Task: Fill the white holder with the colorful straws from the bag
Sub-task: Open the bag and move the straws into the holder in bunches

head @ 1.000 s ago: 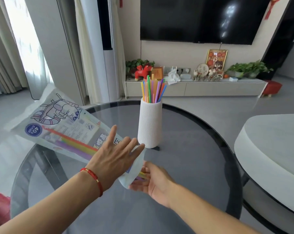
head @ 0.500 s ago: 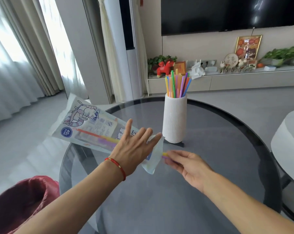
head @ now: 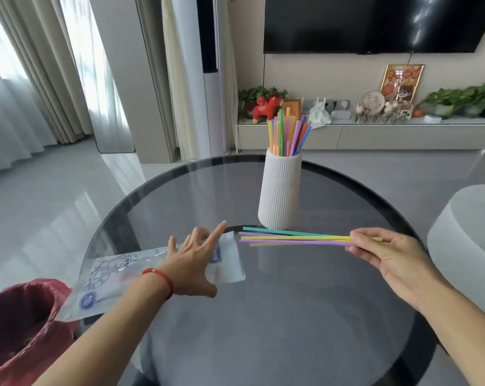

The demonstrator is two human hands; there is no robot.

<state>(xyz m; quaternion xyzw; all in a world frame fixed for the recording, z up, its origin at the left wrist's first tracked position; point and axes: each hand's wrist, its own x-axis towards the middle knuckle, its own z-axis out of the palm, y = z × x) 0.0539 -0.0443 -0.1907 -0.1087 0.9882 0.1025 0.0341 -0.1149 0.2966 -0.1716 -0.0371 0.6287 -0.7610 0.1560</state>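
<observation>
While left hand (head: pixel 192 263) presses bag (head: pixel 110 277), right hand (head: pixel 389 254) pinches straws (head: pixel 297 238).

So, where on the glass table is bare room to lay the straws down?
Bare glass table lies between both forearms, near the front edge, and right of the holder. It is crowded between the bag under the left hand and the holder.

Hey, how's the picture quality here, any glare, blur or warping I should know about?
Head view: daylight through the curtains blows out the upper left; the glass table and the TV carry pale reflections; the wide lens bows straight edges near the borders; the bag under the left hand is slightly soft, while the straws in the right hand and the white holder are sharp.
</observation>
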